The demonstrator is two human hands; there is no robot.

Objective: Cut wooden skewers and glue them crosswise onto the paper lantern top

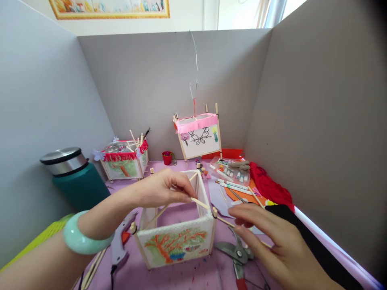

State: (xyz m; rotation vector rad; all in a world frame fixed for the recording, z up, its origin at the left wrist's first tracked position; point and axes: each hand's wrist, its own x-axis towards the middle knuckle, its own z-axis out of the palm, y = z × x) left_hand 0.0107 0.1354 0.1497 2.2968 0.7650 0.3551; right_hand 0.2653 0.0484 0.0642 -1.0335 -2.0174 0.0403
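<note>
A box-shaped paper lantern [178, 243], open at the top, stands on the table in front of me, with a tree drawn on its near panel and wooden posts at its corners. My left hand [169, 187] reaches over it, fingers pinched on a thin wooden stick [199, 203]. This stick slants toward the lantern's near right corner and shows again beyond the post. Out there, my right hand [266, 237] holds the stick's end between thumb and fingers. Another thin stick [160, 213] crosses the opening diagonally; my left hand hides part of it.
Garden pruners [238, 253] lie right of the lantern, and a lilac glue gun [121, 241] lies left. A teal bottle [78, 181] and a red-fringed box [123, 163] stand at left. A finished lantern [198, 137] hangs behind. Markers [234, 186] and red cloth [269, 185] lie right.
</note>
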